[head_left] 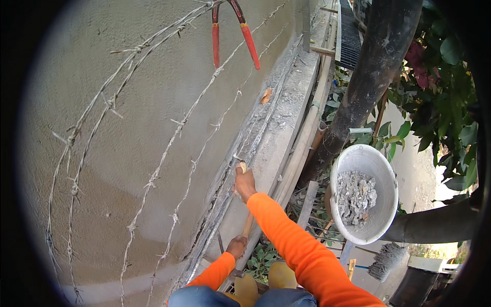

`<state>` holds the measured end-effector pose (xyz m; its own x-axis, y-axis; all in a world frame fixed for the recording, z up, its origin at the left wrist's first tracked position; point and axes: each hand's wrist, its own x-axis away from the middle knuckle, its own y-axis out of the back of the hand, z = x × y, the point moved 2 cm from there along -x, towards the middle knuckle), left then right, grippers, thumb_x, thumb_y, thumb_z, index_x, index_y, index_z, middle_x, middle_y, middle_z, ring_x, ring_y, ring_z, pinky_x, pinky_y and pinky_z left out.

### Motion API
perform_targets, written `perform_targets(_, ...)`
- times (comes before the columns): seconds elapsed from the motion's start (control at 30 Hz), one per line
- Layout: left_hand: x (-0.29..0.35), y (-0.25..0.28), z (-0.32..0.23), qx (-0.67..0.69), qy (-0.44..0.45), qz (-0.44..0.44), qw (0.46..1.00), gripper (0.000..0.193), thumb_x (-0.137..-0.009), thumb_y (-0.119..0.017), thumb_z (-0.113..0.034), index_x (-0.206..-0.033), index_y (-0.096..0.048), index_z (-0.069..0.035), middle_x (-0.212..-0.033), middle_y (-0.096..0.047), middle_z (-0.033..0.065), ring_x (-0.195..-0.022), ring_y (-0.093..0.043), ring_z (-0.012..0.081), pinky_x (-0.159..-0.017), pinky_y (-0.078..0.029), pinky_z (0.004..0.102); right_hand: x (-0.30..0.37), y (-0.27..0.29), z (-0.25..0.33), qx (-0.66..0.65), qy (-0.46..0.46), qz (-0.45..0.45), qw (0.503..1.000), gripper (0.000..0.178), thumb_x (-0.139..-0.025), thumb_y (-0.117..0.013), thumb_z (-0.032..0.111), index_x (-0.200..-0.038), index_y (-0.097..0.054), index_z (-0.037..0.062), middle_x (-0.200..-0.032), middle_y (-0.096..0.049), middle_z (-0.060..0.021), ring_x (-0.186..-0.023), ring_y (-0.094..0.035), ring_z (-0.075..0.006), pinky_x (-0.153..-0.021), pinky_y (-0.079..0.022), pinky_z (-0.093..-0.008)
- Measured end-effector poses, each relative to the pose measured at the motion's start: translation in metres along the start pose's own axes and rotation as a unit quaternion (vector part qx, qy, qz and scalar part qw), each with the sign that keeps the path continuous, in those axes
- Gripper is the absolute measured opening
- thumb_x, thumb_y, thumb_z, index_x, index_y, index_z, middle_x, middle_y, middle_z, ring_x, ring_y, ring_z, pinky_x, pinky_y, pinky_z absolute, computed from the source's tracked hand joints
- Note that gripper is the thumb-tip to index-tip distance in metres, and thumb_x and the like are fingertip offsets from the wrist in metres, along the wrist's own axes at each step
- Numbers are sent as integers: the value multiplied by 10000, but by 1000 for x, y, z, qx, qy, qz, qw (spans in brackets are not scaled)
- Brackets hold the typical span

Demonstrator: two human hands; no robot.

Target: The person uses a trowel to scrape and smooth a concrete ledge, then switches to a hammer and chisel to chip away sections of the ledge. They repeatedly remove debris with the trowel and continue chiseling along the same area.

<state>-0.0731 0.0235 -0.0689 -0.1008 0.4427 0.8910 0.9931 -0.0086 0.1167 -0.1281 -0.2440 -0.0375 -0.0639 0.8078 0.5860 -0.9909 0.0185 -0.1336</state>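
My right hand (244,183) is closed around a small tool with a pale handle (243,166). Its metal end meets the rough joint where the concrete ledge (273,138) joins the grey wall (138,97); its exact kind is hard to make out. Lower down, my left hand (237,246) grips the wooden handle (248,224) of another tool. Dark metal (221,243) shows beside that hand, perhaps the tool's head, partly hidden by my orange sleeve. Rubble and dust lie along the ledge, with a brown dry leaf (266,95) farther up.
Strands of barbed wire (179,125) cross in front of the wall; red-handled pliers (235,36) hang on them. A white bucket (391,204) of broken concrete is at right, near a thick dark pipe (368,77), leafy plants (445,102) and a grey brush (387,261). Pipes run alongside the ledge.
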Motion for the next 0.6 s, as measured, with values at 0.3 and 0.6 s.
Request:
perform_targets(0.3, 3, -9, -1, 23, -12, 2, 1000, 344, -1062, -500, -462, -987, -568, -133, -644, -467, -12, -470, -434, 139, -439, -375, 351, 58, -9, -14, -68, -146, 107, 981, 370, -1083, -514, 421, -1133, -460, 59, -720, -530, -90, -475, -536, -225, -376, -445, -411)
perform_targets(0.6, -3, -5, -15, 29, 5, 4, 1000, 302, -1072, -455, -394, -1014, -568, -120, -703, -479, -21, -521, -431, 124, -480, -402, 340, 130, -6, 24, -184, -82, 139, 970, 358, -1058, -565, 389, -1123, -446, 57, -726, -536, -67, -454, -530, -193, -382, -454, -367)
